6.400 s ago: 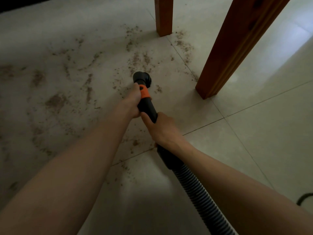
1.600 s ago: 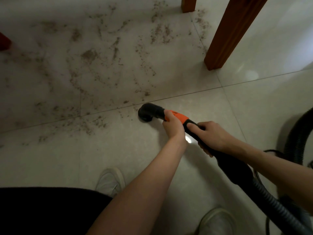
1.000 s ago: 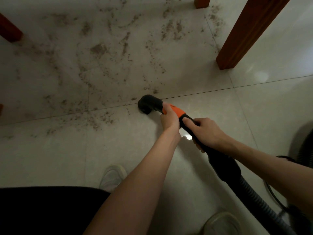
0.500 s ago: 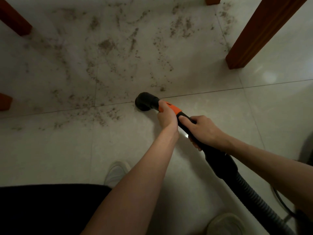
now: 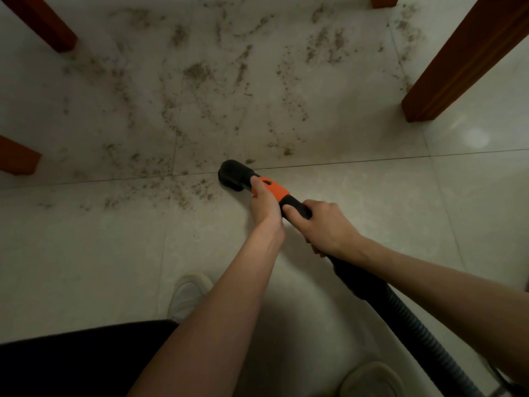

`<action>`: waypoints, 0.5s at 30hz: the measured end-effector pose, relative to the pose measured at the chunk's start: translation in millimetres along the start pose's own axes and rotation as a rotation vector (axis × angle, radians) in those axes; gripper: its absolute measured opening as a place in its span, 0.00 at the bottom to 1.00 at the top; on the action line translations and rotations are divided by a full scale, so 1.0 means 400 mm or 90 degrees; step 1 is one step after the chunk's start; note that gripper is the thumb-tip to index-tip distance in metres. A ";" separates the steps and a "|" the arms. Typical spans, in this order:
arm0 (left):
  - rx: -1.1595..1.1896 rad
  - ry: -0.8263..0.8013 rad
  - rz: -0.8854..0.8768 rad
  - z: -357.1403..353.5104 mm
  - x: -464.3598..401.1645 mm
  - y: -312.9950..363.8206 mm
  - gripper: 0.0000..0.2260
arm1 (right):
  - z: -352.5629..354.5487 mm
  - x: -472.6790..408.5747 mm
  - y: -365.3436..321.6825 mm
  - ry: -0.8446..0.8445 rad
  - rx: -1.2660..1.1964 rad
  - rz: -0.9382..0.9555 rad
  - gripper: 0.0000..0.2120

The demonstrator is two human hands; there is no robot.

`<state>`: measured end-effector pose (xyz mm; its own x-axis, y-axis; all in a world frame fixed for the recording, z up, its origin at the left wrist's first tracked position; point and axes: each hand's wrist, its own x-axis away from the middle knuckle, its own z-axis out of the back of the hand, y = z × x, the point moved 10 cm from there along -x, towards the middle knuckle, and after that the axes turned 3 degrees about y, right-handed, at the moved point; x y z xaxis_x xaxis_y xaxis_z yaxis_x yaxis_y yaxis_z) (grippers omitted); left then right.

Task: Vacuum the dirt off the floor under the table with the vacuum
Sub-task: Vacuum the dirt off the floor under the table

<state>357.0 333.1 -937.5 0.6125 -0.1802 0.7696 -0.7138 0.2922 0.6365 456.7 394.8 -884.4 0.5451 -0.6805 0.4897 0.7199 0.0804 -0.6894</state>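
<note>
Vacuum (image 5: 297, 207) black with orange collar, nozzle on dirt (image 5: 194, 191), left hand (image 5: 264, 206) and right hand (image 5: 325, 227) gripping it

— What colours does the vacuum show?
— The vacuum nozzle (image 5: 233, 174) is black, with an orange collar (image 5: 273, 190) just behind it; further back from the collar the ribbed hose (image 5: 415, 330) is black too.
— And the floor (image 5: 86, 253)?
— Pale grey-cream tiles crossed by thin dark grout lines. Brown dirt (image 5: 197, 71) speckles and streaks them beyond the nozzle.
— The bench legs?
— Reddish-brown wood: one leg (image 5: 458, 58) right of the nozzle. The shoes (image 5: 187, 293) are off-white.
</note>
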 end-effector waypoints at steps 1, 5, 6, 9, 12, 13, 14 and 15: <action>0.009 0.010 -0.002 0.010 -0.015 0.012 0.24 | -0.011 -0.007 -0.012 0.003 0.023 0.009 0.19; 0.041 -0.012 0.018 0.022 -0.052 0.026 0.21 | -0.040 -0.018 -0.035 0.024 0.103 0.028 0.21; 0.042 -0.022 0.019 0.021 -0.055 0.027 0.20 | -0.038 -0.016 -0.040 0.030 0.116 0.033 0.21; 0.040 -0.027 0.019 0.031 -0.063 0.032 0.19 | -0.035 -0.004 -0.059 0.042 0.141 0.048 0.20; 0.046 -0.038 0.032 0.042 -0.073 0.033 0.17 | -0.062 0.001 -0.065 0.015 0.117 0.039 0.20; 0.044 -0.044 0.033 0.044 -0.077 0.035 0.17 | -0.071 0.000 -0.064 -0.008 0.077 0.024 0.20; 0.039 -0.051 0.034 0.044 -0.081 0.037 0.16 | -0.082 -0.002 -0.061 -0.043 0.004 0.000 0.19; 0.035 -0.059 0.036 0.042 -0.087 0.040 0.16 | -0.096 -0.001 -0.058 -0.089 -0.093 -0.029 0.18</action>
<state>318.7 328.1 -953.2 0.5382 -0.2519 0.8043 -0.7656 0.2529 0.5915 423.2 365.3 -889.0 0.5749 -0.5727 0.5844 0.6809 -0.0611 -0.7298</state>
